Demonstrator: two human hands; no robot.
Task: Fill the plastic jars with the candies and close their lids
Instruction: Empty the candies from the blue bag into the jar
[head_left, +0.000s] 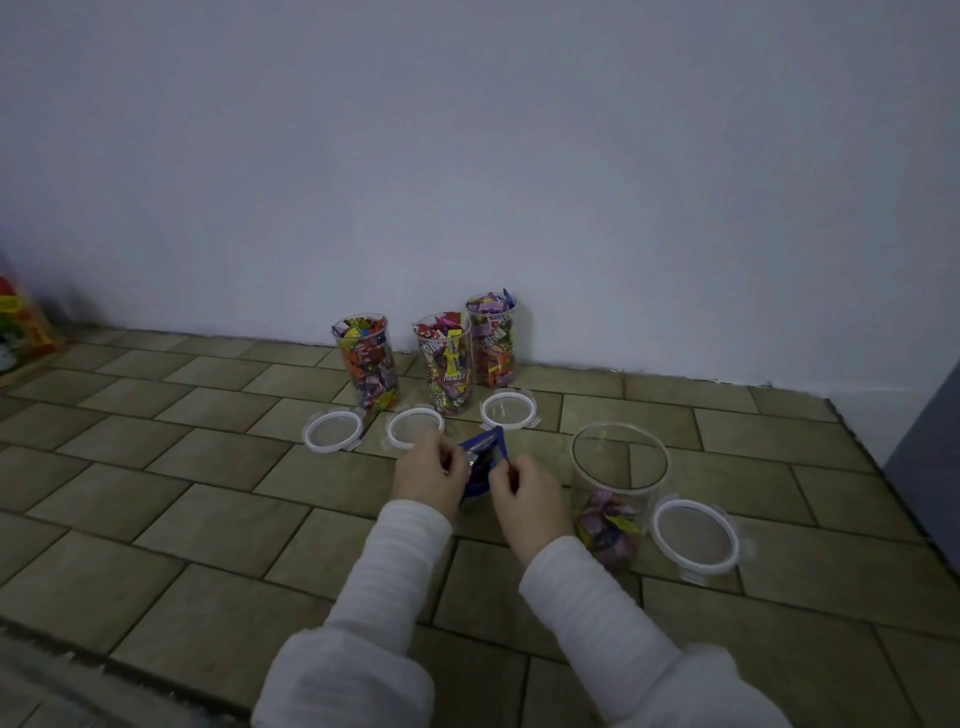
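We look down at a tiled brown floor mat (208, 467) that meets a pale wall (467, 156) across the upper half of the frame. At the centre, our left hand (428, 475) and right hand (527, 493) both pinch a blue candy packet (483, 457) between curled fingers, one on each side of it, the packet held just above the mat. White sleeves (395, 571) run from the bottom edge up to the wrists.

Right of the hands stands a wide clear jar (618, 467), open at the top, with a small heap of purple and yellow wrapped candies (608, 525) at its bottom. Its white-rimmed lid (696, 535) lies flat on the mat just beside it, toward the right.

Above the hands, near the wall, three tall clear jars stand in a row, each packed with bright candies and uncovered: the left jar (366, 361), the middle jar (447, 364) and the right jar (491, 340). In front of each lies a white-rimmed lid: left lid (332, 431), middle lid (414, 427), right lid (508, 410).

At the far left edge, a red and yellow bag (23, 327) shows, partly cut off.
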